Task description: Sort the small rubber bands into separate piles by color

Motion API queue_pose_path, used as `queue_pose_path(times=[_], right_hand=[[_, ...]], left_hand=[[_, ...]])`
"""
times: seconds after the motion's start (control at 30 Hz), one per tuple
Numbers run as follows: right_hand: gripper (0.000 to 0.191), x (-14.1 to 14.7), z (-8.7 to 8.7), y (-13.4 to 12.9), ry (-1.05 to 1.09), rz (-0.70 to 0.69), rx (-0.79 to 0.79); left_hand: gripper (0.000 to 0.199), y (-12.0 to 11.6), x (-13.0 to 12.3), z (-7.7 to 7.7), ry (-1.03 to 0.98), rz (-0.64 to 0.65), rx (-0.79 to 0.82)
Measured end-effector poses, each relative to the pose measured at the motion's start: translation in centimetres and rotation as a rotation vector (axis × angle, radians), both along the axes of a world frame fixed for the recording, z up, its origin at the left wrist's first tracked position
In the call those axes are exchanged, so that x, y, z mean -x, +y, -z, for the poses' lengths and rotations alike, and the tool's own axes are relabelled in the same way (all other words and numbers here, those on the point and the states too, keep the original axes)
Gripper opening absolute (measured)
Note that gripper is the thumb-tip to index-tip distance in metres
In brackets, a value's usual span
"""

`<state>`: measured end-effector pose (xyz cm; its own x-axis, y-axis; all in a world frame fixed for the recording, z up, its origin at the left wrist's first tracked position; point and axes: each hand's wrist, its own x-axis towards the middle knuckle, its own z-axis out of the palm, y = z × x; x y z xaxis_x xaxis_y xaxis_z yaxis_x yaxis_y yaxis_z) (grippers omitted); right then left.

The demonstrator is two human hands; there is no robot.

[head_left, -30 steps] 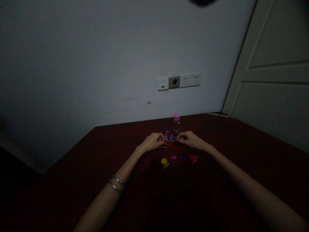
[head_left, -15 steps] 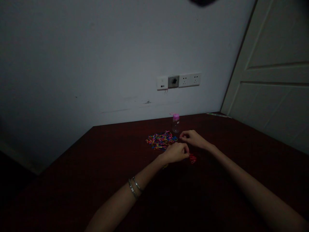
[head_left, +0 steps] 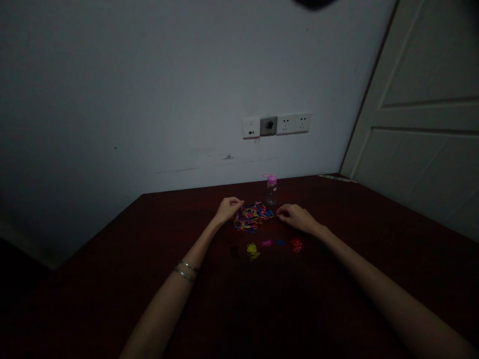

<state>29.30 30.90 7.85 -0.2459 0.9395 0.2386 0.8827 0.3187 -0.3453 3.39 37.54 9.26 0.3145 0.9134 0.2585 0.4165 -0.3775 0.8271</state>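
Observation:
A mixed pile of small, bright loops that look like paper clips [head_left: 251, 217] lies on the dark red table. My left hand [head_left: 229, 208], with two bangles on its forearm, is at the pile's left edge. Its thumb and fingers are closed together; anything between them is too small to make out. Just right of the pile, my right hand [head_left: 294, 217] rests with curled, closed fingertips, their contents hidden. Nearer me lie a yellow group [head_left: 253, 251], a pink group [head_left: 266, 243], a blue group [head_left: 280, 242], a red group [head_left: 297, 245] and a faint dark group [head_left: 234, 251].
Behind the pile stands a clear bottle with a pink lid [head_left: 272, 190]. The table [head_left: 168, 219] meets a pale wall carrying a row of sockets [head_left: 276, 125]. A thin strip [head_left: 337, 178] lies at the back right, near a panelled door [head_left: 419, 139]. The light is dim.
My left hand has moved from beside the red group, back and leftward to the pile's left edge. The small colour groups it covered now show. My right hand has barely moved.

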Motion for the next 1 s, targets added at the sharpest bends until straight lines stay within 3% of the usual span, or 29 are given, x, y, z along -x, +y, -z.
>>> queue_pose_path(times=[0.1,0.3,1.0], right_hand=[[0.022,0.1,0.5,0.2,-0.025,-0.007,-0.02],[0.022,0.5,0.9,0.4,-0.067,0.001,-0.022],[0.012,1.3,0.9,1.0,-0.114,-0.037,-0.04]], left_hand=[[0.035,1.5,2.6,1.4,-0.11,-0.157,0.031],[0.034,2.0,5.3,3.3,-0.156,-0.221,0.11],[0.033,1.6,5.2,3.7,-0.083,-0.191,0.049]])
